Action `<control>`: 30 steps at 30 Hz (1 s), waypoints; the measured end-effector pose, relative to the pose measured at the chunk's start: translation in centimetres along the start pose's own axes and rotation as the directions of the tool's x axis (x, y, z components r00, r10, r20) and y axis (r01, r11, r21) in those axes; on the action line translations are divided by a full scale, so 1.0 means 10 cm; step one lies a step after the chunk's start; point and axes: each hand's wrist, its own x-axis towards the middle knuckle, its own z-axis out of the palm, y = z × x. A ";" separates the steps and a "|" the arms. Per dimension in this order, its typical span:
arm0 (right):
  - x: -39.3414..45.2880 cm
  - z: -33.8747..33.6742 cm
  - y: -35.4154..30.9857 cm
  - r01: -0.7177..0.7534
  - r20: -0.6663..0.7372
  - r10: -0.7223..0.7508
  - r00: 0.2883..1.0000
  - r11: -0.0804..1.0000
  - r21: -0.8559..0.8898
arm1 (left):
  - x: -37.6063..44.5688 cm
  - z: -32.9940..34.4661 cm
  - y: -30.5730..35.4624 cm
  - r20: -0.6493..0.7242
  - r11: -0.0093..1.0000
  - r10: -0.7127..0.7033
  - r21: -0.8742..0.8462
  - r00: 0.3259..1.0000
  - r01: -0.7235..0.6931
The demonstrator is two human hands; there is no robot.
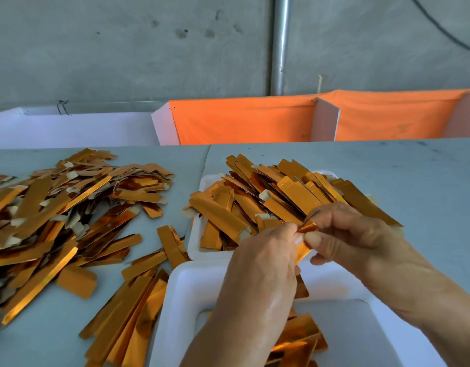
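Both of my hands hold one shiny gold cardboard strip (305, 230) above a white foam tray (191, 284) near me. My left hand (265, 263) grips the strip's lower part, with its fingers curled round it. My right hand (342, 234) pinches the strip's upper end between thumb and fingers. The strip's middle is hidden by my fingers. A few gold pieces (297, 340) lie inside the near tray.
A second white tray (199, 250) behind is heaped with flat gold strips (268, 200). A large loose pile of gold strips (56, 207) covers the grey table (414, 181) at left, and more strips (128, 313) lie beside the near tray. Orange-cloth dividers (242, 120) stand behind.
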 end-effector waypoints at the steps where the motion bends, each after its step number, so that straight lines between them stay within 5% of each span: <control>1: -0.01 0.00 -0.02 -0.003 0.001 0.003 1.000 0.999 -0.051 | 0.01 -0.01 0.01 0.005 1.000 -0.005 0.010 1.000 0.005; 4: -0.02 -0.03 -0.05 -0.013 0.010 0.014 1.000 0.997 -0.079 | 0.02 -0.01 0.04 0.028 0.999 -0.026 0.045 0.999 0.025; 10: -0.01 -0.08 -0.01 -0.081 0.146 0.045 0.988 0.966 0.247 | 0.02 -0.05 0.01 0.010 0.999 -0.013 -0.048 1.000 0.014; 21: 0.00 -0.13 0.01 -0.093 0.206 0.047 0.977 0.970 0.223 | -0.03 -0.05 -0.03 0.055 0.999 -0.012 -0.041 0.998 0.014; 30: 0.01 -0.16 0.02 -0.066 0.198 0.021 0.980 0.973 0.222 | -0.05 -0.11 -0.01 0.103 0.972 0.025 -0.236 0.994 0.000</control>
